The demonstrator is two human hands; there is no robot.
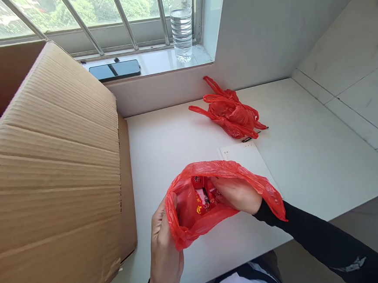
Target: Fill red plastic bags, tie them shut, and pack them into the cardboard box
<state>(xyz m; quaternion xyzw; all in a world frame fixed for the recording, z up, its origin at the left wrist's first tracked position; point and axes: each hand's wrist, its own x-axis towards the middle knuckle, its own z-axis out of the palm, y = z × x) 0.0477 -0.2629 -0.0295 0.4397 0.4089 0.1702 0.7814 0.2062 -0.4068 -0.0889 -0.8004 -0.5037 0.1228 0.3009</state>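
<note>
A red plastic bag [196,228] hangs with its mouth wide, above the near part of the white table. My left hand [166,243] grips the bag's left rim, thumb inside and fingers outside. Down in the opening is my right hand [240,194], its fingertips among small red printed packets [203,200]. Those fingers are largely hidden, so whether they hold a packet cannot be seen. Behind the bag lies a white booklet or sheet [259,158], partly covered by it.
More red plastic bags [234,114] lie bunched near the wall, with a dark pen-like thing [247,139] beside them. A big open cardboard box [61,182] stands at left. On the windowsill are a phone [124,69] and a water bottle [182,33]. The white table [323,139] ends along its near edge.
</note>
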